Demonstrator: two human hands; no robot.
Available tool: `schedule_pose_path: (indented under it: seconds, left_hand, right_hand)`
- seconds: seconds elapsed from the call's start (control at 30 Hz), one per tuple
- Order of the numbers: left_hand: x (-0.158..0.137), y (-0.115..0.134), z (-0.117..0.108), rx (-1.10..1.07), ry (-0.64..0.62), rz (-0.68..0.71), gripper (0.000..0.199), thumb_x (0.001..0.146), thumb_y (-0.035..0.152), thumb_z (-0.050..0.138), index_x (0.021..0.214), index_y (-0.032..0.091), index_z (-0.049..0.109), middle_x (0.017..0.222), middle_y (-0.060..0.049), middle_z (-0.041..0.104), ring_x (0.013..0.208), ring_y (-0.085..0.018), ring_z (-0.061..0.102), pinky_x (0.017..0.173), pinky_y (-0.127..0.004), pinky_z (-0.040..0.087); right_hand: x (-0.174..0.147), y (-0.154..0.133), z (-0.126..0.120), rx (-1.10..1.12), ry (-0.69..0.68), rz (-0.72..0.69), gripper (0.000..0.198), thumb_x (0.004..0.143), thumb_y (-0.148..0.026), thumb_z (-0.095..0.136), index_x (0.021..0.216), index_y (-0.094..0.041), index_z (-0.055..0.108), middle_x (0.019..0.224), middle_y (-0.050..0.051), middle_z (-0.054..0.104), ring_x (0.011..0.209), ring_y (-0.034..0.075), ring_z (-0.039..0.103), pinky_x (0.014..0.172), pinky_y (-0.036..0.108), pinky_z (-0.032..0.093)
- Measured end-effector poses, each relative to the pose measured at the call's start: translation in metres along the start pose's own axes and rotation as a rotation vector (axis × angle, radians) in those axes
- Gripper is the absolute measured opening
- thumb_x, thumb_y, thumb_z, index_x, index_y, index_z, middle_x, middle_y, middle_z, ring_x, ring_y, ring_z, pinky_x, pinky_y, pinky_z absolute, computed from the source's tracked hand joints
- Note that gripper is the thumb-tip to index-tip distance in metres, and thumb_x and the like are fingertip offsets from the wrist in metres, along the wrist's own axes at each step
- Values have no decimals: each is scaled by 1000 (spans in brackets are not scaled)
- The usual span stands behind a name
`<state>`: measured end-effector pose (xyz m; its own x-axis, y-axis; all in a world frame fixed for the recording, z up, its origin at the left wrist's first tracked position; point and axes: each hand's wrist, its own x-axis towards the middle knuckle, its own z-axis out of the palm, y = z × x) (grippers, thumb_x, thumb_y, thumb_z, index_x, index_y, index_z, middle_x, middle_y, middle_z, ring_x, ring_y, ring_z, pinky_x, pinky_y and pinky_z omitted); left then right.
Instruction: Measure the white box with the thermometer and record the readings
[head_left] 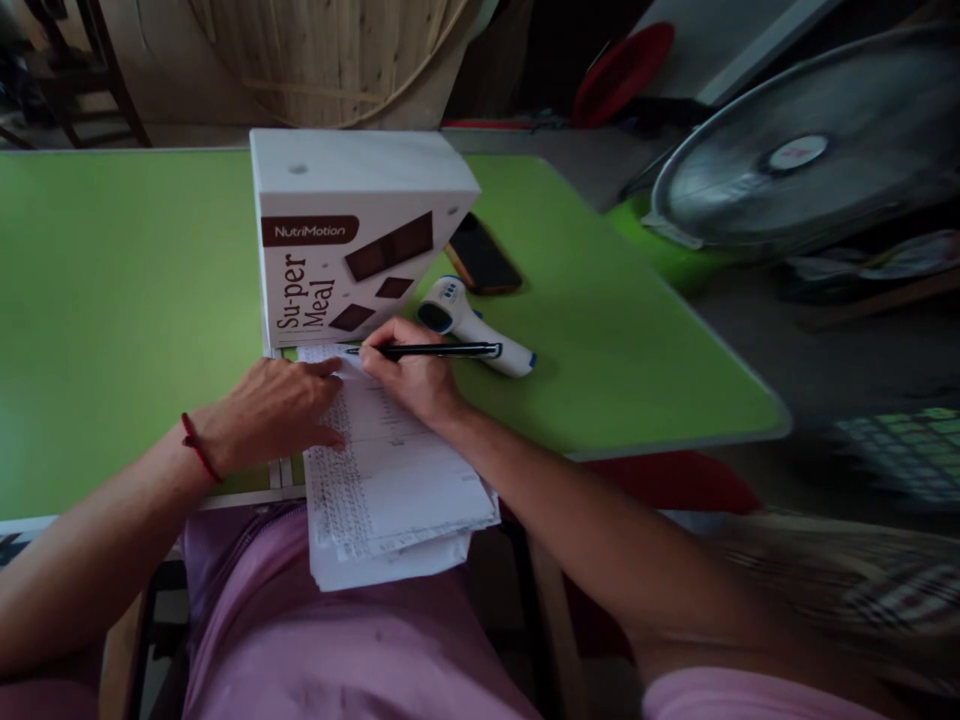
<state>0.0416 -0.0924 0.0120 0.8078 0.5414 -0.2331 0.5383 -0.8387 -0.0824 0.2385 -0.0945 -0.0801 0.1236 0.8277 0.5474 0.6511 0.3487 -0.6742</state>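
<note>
The papers [420,490] lie in front of me in a loose stack, their near end, at six o'clock, jutting past the table's [622,370] edge over my lap. That overhang is what I'd worry about most: a bump from my body or forearm could crease the sheets or skew the stack, as the lower ones already sit unevenly.

My right hand [412,370] is closed around a black pen [442,350], its tip toward nine o'clock, close to the top of the page. I can't tell whether it touches the sheet. My left hand [274,405] grips nothing; its fingers are spread over the left margin, and if they eased off, the top sheet could slip under the pen.

At twelve o'clock a white box [352,260] stands right by the top of the page, so my knuckles could knock it. At two o'clock lies a thermometer [487,335], with the pen's tail in front of it; a wide swing could nudge it. The phone [484,258], at one o'clock beyond, seems safer.
</note>
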Motion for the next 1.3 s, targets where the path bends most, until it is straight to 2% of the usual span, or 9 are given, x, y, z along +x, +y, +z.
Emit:
schedule_pose_path:
  seconds: [0.37, 0.57, 0.8, 1.3]
  left_hand:
    - [0, -2, 4, -9, 51, 19, 37, 95, 41, 79, 118, 13, 75, 144, -13, 68, 101, -29, 77, 74, -35, 58]
    - [1, -1, 3, 11, 15, 9, 39, 96, 42, 77, 122, 13, 74, 148, -13, 66, 102, -30, 77, 75, -36, 59]
    - [1, -2, 2, 17, 42, 15, 36, 95, 41, 78, 117, 13, 75, 144, -13, 68, 98, -27, 77, 72, -33, 58]
    - [0, -1, 0, 7, -6, -2, 41, 97, 42, 77, 125, 13, 73, 151, -14, 64, 107, -31, 77, 81, -37, 61]
  right_hand:
    - [0, -2, -1, 15, 11, -14, 13, 78, -29, 64, 69, -26, 56, 63, -2, 62, 60, 17, 55, 64, 32, 51]
    - [-1, -1, -3, 32, 95, -31, 10, 78, -29, 62, 70, -26, 57, 62, -1, 63, 59, 17, 57, 63, 32, 51]
    - [-1, 1, -1, 20, 77, 3, 11, 77, -26, 63, 69, -26, 56, 62, -2, 63, 61, 17, 57, 65, 32, 52]
    - [-1, 2, -2, 27, 82, -29, 9, 75, -26, 62, 67, -25, 57, 60, -2, 61, 58, 16, 55, 61, 32, 49]
